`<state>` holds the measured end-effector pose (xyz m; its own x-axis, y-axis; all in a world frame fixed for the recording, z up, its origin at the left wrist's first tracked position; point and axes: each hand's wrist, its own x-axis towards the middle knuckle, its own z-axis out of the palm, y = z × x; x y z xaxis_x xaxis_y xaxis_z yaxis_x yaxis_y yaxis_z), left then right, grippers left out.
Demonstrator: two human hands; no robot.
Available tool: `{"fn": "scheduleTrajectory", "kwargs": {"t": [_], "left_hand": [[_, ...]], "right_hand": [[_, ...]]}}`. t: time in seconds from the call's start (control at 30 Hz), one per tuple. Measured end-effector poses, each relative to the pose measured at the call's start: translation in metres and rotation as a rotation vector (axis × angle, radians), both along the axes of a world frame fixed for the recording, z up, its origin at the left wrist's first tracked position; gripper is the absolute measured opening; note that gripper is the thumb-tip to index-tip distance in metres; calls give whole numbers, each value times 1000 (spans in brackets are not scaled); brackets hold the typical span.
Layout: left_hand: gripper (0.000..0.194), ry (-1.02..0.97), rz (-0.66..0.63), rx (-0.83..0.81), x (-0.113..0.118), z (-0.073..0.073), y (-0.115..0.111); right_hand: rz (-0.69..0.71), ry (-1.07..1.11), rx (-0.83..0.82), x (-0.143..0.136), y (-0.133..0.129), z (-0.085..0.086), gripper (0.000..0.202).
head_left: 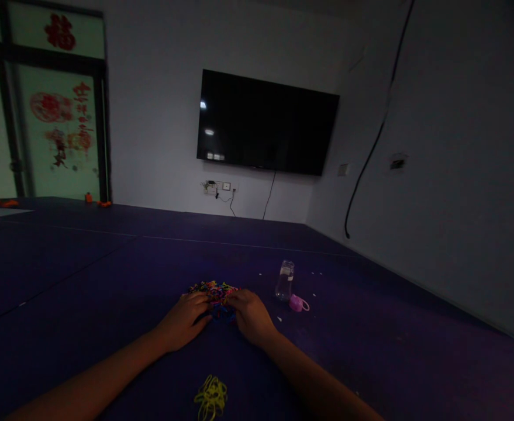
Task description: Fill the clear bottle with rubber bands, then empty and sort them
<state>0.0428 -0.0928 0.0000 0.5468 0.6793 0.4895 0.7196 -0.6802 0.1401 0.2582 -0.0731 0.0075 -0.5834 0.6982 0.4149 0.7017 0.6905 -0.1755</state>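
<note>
A heap of many-coloured elastic hair ties (215, 290) lies on the dark purple surface in front of me. My left hand (185, 320) rests at the heap's left edge, with its fingers stretched over the ties and its thumb apart. On the other side, my right hand (253, 318) has its bent fingers pinched together among the ties; its fingertips are partly hidden. Nearer to me, between my forearms, is a separate loose bunch of yellow hair ties (211, 396).
Right of the heap stands a clear plastic bottle (285, 282), with a pink lid with a loop (297, 303) beside its base. Small white scraps (279, 319) lie around them. A television (268, 123) hangs on the far wall. Orange objects (89, 197) sit near the glass door.
</note>
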Motion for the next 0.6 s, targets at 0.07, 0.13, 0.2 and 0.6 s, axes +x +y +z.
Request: {"fn": "scheduleTrajectory", "kwargs": {"t": [0.07, 0.13, 0.2, 0.6], "left_hand": [[23, 11, 6, -7, 1, 2, -1], [23, 17, 13, -7, 1, 3, -3], [22, 17, 15, -4, 1, 3, -3], [21, 4, 7, -2, 1, 4, -3]], "right_hand": [[20, -6, 5, -1, 0, -1, 46], [13, -15, -1, -1, -1, -1, 47], [4, -29, -3, -1, -1, -1, 47], [12, -111, 49, -2, 6, -6, 43]]}}
